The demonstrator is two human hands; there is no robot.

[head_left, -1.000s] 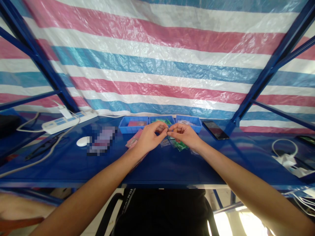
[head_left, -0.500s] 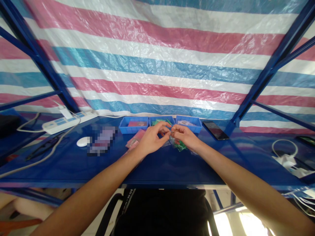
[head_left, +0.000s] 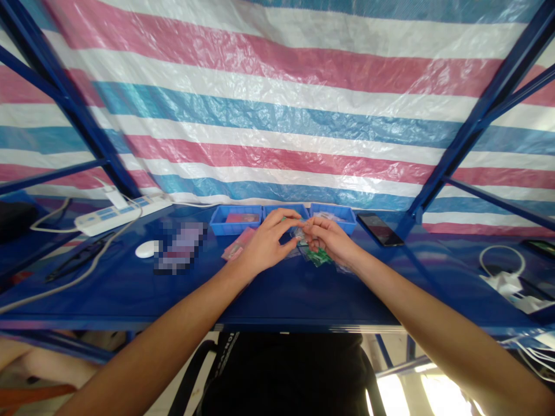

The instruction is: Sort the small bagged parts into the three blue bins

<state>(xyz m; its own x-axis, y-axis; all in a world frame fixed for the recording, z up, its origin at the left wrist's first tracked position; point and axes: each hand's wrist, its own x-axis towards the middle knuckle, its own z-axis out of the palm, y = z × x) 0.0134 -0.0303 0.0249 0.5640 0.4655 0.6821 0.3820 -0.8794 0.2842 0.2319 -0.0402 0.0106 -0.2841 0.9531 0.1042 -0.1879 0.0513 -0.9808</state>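
Note:
My left hand (head_left: 274, 240) arches over the middle of the desk, its thumb and index finger apart. Its index fingertip reaches close to the fingers of my right hand (head_left: 328, 236), which are pinched together. Between the two hands is a small clear plastic bag (head_left: 299, 233), gripped at its edge by the right fingertips; its contents are too small to make out. Just below the right hand lie green packets (head_left: 318, 256). Pink packets (head_left: 237, 245) lie left of my left hand, partly hidden by it.
Three blue bins stand along the back: a left bin (head_left: 236, 229) with pink packets, a middle bin (head_left: 284, 208) partly hidden by my hand, and a right bin (head_left: 352, 221) with pale packets. A phone (head_left: 380, 229) lies right, a power strip (head_left: 124, 215) and white oval object (head_left: 145, 249) left.
My left thumb and index finger have spread apart from their earlier near-pinch. The right fingers have turned slightly, and the clear bag shows more between the hands.

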